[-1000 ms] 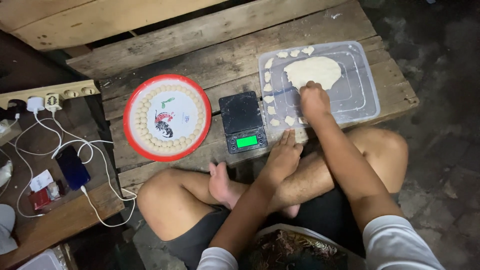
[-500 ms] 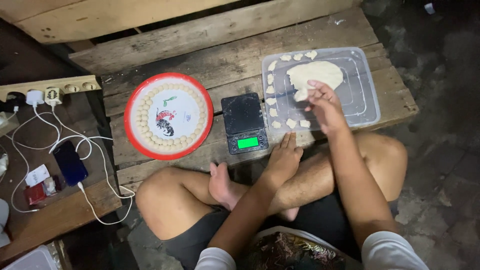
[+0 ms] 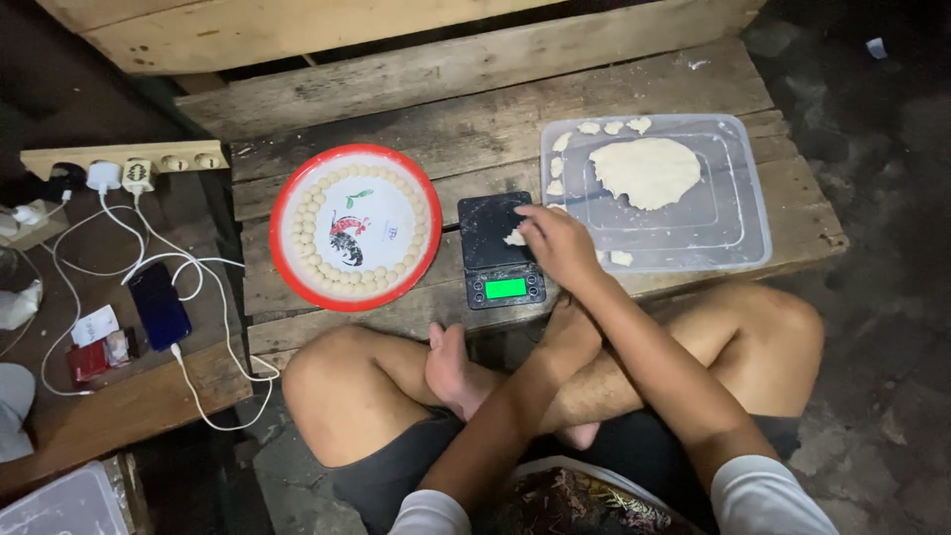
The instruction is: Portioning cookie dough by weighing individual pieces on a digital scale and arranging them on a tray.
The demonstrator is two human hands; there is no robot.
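The person sits cross-legged in front of a low wooden pallet table (image 3: pixel 396 109). The right hand (image 3: pixel 557 245) reaches over the small black digital scale (image 3: pixel 500 250), its fingers curled down around a small piece of pale dough (image 3: pixel 515 238) that rests on the scale's platform; the fingertips pinch or touch the piece, though the exact grip is partly hidden by the hand itself. The scale's green display glows at its near edge. The left hand (image 3: pixel 573 335) lies low against the person's shin, below the table edge, loosely closed and holding nothing that can be seen. Just right of the scale sits a clear plastic lid or tray (image 3: pixel 733 248) carrying a large flattened mass of dough (image 3: pixel 646 171), with several small cut pieces (image 3: pixel 614 127) along its far and left edges and one more piece near its front edge. Left of the scale stands a round red-rimmed plate (image 3: pixel 287 213) with a ring of small dough balls (image 3: pixel 309 260) set around its inner border. Farther left, on a lower board, lie a power strip (image 3: pixel 124 159), white cables and a dark phone (image 3: pixel 158 304).
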